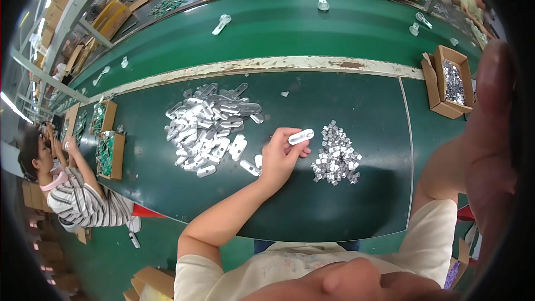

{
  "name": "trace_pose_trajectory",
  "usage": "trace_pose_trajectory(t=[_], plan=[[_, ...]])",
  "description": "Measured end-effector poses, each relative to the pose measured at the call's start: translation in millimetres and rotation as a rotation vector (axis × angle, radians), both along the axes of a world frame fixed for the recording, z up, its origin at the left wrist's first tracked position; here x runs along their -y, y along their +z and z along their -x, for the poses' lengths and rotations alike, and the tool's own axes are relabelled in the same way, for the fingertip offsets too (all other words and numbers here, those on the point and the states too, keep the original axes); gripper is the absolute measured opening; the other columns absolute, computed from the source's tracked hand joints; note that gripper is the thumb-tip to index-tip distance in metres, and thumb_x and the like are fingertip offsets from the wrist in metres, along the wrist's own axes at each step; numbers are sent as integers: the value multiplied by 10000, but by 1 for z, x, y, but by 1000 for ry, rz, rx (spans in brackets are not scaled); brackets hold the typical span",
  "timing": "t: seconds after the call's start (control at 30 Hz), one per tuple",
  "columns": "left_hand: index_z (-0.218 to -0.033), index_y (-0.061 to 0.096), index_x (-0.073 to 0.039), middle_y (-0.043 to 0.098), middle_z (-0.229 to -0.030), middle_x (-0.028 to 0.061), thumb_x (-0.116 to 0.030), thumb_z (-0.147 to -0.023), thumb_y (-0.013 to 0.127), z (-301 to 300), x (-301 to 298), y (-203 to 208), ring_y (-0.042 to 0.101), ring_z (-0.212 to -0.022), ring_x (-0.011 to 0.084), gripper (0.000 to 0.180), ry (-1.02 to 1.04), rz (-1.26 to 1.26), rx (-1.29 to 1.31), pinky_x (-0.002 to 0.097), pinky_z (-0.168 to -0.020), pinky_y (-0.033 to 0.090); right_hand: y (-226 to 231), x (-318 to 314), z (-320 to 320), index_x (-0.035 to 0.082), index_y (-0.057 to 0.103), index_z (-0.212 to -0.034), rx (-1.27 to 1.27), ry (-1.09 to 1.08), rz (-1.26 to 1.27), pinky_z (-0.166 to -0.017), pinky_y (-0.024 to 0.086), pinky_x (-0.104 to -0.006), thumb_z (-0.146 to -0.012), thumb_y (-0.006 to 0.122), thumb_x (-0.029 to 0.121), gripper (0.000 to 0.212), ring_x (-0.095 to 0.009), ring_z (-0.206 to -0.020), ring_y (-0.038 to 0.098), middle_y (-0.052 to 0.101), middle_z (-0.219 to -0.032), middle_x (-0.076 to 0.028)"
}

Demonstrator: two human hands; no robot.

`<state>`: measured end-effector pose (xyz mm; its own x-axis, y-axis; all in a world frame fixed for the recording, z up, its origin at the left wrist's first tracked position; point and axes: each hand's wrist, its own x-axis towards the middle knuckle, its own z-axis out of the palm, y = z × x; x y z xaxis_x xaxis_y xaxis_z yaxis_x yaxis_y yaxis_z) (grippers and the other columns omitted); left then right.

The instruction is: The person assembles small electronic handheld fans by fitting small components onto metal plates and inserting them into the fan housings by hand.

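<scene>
Above the worktable's middle, my left hand (281, 153) is closed on an oblong silver casing (301, 136) with rounded ends, pinched between thumb and fingers. To its left lies a large heap of similar silver casings (206, 125), a few of them loose by my wrist. Just right of the hand is a smaller pile of little square silver metal pieces (336, 156). My right hand (490, 128) is raised very near the camera at the right rim, large and blurred. One stretched digit points up and nothing shows in its grasp; the rim cuts off the rest.
A green conveyor belt (267, 28) runs behind the dark green worktable (356, 212), carrying scattered clear and silver parts. An open cardboard box (437, 83) of small metal pieces stands at the right. Boxes of green boards (114, 156) stand left, beside a seated co-worker (83, 189) in stripes.
</scene>
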<state>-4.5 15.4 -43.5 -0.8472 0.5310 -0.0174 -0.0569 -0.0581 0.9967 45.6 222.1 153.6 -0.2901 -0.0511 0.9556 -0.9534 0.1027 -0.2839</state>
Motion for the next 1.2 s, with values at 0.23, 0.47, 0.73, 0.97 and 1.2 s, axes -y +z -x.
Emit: trace_pose_trajectory(t=[0.23, 0.47, 0.73, 0.97, 1.2], plan=[[-1013, 479, 26, 624, -855, 90, 3, -844, 569, 13, 1, 7, 617, -711, 117, 193, 13, -87, 72, 235, -614, 511, 15, 8, 53, 144, 502, -1232, 172, 247, -35, -915, 398, -496, -717, 628, 588, 691, -423, -1102, 479, 433, -1296, -182], [-1026, 474, 17, 629, -863, 89, -24, -841, 588, 15, 0, 4, 621, -712, 116, 221, -18, -72, 66, 232, -606, 507, -126, -141, 309, 218, 406, -1327, 1085, -1093, -914, -953, 361, -420, -768, 537, 601, 690, -328, -1141, 460, 555, -1173, -143], [-1048, 457, 26, 617, -907, 106, 23, -848, 558, 10, 5, -1, 619, -733, 136, 224, -26, -45, 82, 240, -609, 509, -194, -116, 350, 235, 374, -1291, 1115, -1289, -910, -906, 369, -499, -863, 494, 441, 491, -358, -1125, 458, 475, -1211, -203], [-1070, 468, 33, 620, -884, 118, 20, -844, 564, 9, 6, 1, 620, -729, 147, 246, -7, -89, 101, 256, -649, 514, -118, -24, 160, -21, 415, -1172, 1159, 143, 193, -720, 419, -261, -822, 441, 135, 384, -139, -780, 499, 549, -1006, -134], [-1077, 484, 77, 616, -950, 158, 51, -818, 582, 4, 11, 56, 640, -773, 185, 279, -118, -151, 158, 257, -684, 536, -99, 33, -2, 21, 552, -1046, 1010, -282, -84, -672, 403, -202, -817, 625, 94, 251, -86, -828, 505, 564, -929, -43]])
